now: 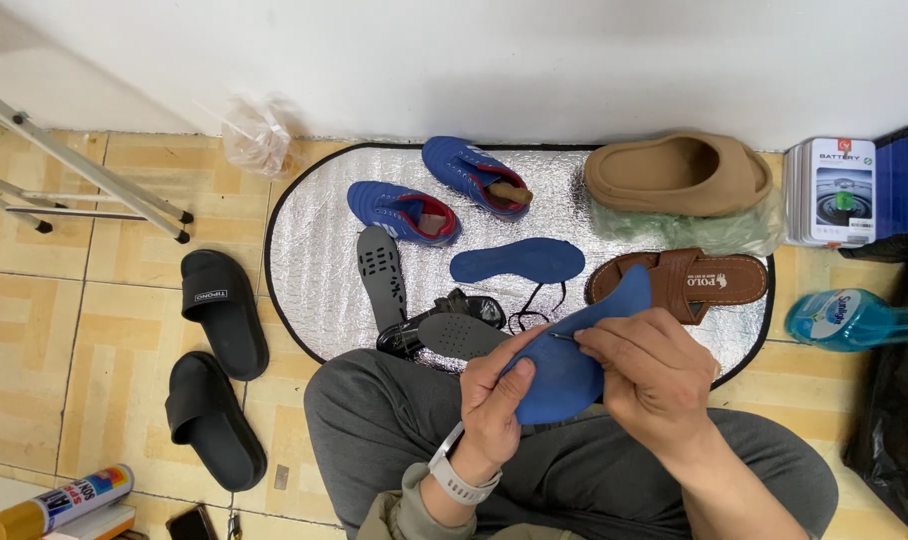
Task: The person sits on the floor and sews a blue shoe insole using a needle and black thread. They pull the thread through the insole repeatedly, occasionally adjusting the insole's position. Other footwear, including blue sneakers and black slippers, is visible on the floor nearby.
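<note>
Left hand [496, 395]: fingers curled under and around the lower end of a blue insole [574, 350], thumb pressed on its top face; a pale watch band sits on the wrist.
Right hand [654, 375]: fingertips pinched together on a thin needle [564, 337], whose tip touches the insole's surface.
Blue insole: held above the lap, tilted, its far tip overlapping the brown sandal [699, 283] in view.
Silver mat [314, 250]: black-edged, lying against the wall; bare foil shows along its left side.
On the mat: two blue football boots [434, 195], a second blue insole [517, 261] lying flat, a grey insole [382, 272], and a black shoe [444, 320] with a grey insole just beside the left hand.
Mat's far right edge: a tan foam clog [674, 172] on green plastic wrap.
Left floor: two black slides [219, 365] on tiles, well apart from the hands.
Right edge: a blue spray bottle [854, 318] and boxes, near the right forearm.
</note>
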